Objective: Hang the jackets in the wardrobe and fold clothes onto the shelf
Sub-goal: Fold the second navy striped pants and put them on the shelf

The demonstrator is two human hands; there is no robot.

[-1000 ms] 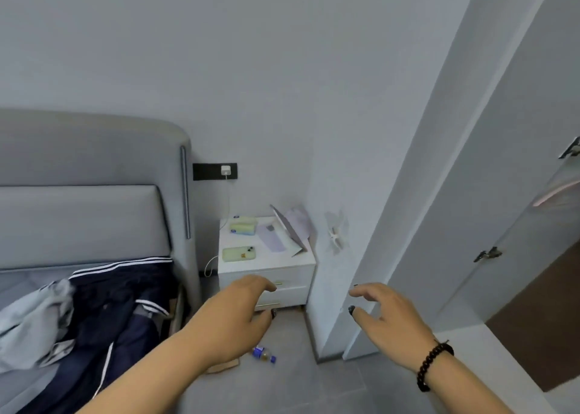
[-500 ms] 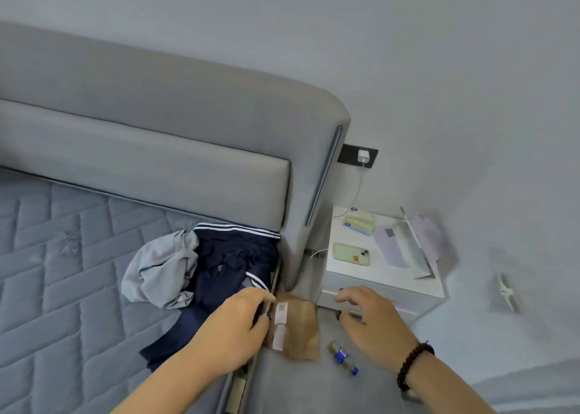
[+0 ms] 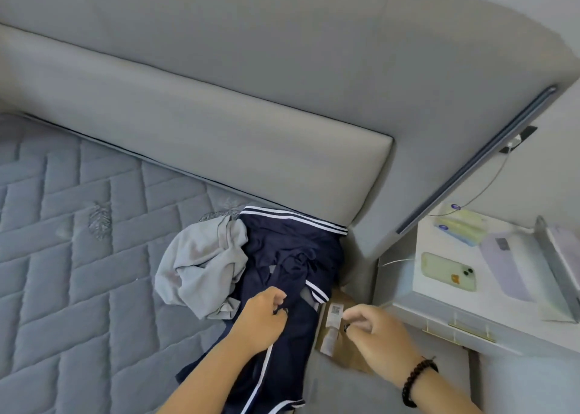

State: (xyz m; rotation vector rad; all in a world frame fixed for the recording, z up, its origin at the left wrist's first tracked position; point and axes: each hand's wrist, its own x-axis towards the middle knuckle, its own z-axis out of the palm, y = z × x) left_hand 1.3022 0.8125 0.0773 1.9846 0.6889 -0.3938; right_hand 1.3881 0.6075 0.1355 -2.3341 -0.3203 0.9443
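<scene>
I see both forearms bare, no sleeves reaching them. My right wrist wears a bracelet of dark round beads; fingernails on both hands look dark-painted.

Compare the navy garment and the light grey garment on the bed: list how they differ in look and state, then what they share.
The navy garment is dark with white stripes; the light grey garment is pale and plain. The navy one reaches the mattress edge; the grey one is bunched in a heap beside it. The left hand is on the navy one; nothing touches the grey. Both lie crumpled and unfolded.
</scene>
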